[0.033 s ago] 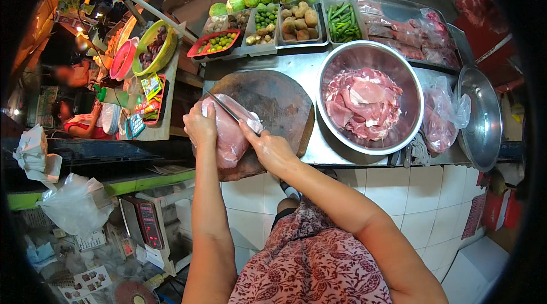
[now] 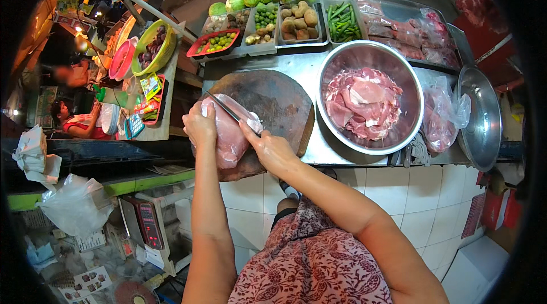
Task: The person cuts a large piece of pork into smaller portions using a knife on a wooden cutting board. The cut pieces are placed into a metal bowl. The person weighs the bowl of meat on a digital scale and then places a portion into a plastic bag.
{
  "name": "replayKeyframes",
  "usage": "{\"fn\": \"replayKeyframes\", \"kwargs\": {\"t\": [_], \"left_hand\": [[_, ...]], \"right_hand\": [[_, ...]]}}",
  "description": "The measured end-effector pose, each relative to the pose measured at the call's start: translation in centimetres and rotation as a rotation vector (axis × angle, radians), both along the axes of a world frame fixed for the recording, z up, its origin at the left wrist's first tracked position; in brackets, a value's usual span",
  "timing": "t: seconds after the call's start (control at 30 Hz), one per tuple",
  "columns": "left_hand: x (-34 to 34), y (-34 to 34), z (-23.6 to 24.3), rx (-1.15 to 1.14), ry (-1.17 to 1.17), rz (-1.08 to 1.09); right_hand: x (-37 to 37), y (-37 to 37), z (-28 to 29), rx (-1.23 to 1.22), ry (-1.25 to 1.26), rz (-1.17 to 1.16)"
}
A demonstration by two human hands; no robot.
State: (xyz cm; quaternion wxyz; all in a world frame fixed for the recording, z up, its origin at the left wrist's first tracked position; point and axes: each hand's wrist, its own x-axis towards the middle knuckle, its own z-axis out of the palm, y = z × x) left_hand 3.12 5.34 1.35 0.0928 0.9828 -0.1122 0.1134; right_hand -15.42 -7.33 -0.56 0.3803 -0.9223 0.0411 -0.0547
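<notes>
1. The knife [image 2: 223, 106] is only partly visible: a thin dark blade runs up and to the left from the right hand [image 2: 272, 150], and its handle is hidden inside the closed fist, so the grip itself is hard to make out.
2. The right hand's fingers [image 2: 254, 136] are curled tight around that handle, just beside the upper right edge of the piece of raw meat [image 2: 228, 133].
3. The left hand [image 2: 199, 127] lies on the left side of the meat, fingers [image 2: 206, 111] bent over its top and pressing it down; the part of the meat under the palm is hidden.
4. The meat is pale pink and rests on the near left part of a round dark wooden chopping block [image 2: 273, 105], between the two hands.
5. To the right of the right hand's fingers sits a wide steel bowl [image 2: 342, 65] full of more raw meat, and beyond it a clear bag [image 2: 444, 116] whose contents are blurred.
6. The block stands on a steel counter [image 2: 310, 68] with a white tiled front.
7. Beyond the fingers, trays of green vegetables and potatoes [image 2: 302, 19] line the far edge.
8. Left of the fingers, the stall is cluttered and dim, and a seated person [image 2: 77, 119] is half hidden there.
</notes>
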Motion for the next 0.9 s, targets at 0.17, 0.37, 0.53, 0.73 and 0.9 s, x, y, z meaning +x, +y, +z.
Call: {"fn": "replayKeyframes", "kwargs": {"t": [0.17, 0.37, 0.53, 0.73, 0.9], "left_hand": [[0.3, 0.3, -0.3, -0.010, -0.014, -0.028], [1.3, -0.2, -0.1, -0.047, 0.007, -0.021], [1.4, -0.3, -0.3, -0.056, 0.012, -0.030], [1.1, -0.3, -0.3, -0.055, -0.014, -0.021], [1.0, -0.4, -0.1, -0.047, -0.030, -0.042]], "right_hand": [[0.5, 0.6, -0.2, 0.029, 0.058, 0.009], [2.6, -0.3, -0.2, -0.020, -0.056, -0.036], [0.2, -0.9, -0.6, 0.028, 0.084, -0.004], [0.3, -0.6, 0.3, 0.046, 0.088, 0.006], [0.1, -0.6, 0.6, 0.039, 0.088, 0.020]]}}
